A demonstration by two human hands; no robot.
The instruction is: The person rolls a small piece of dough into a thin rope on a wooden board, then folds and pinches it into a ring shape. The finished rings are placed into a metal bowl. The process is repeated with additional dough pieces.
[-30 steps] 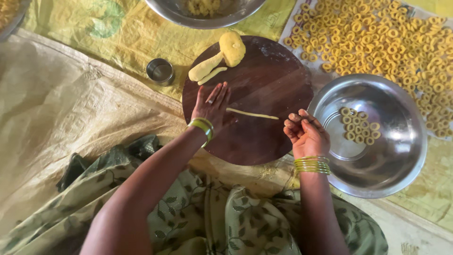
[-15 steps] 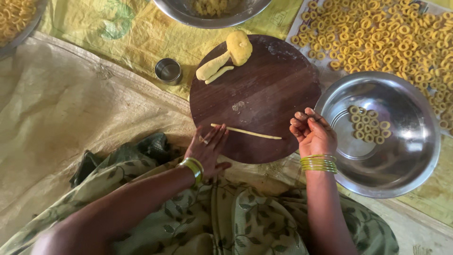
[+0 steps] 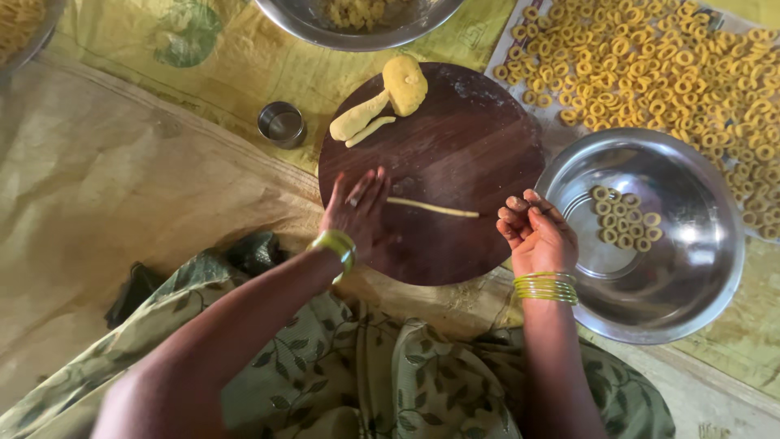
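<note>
My left hand point(image 3: 357, 213) back up on round wooden board point(image 3: 455, 130), was off near edge half second ago; palm flat, grip open, fingers spread, fingertips on near end of thin dough rope point(image 3: 433, 208). Rope lies between both hands, so rolling goes on. Right hand point(image 3: 536, 236) just beyond far end, grip half curled, possibly pinching dough bit, hard to tell. Steel bowl point(image 3: 691, 268) with small rings right of it; dough lump point(image 3: 404, 83) beyond.
</note>
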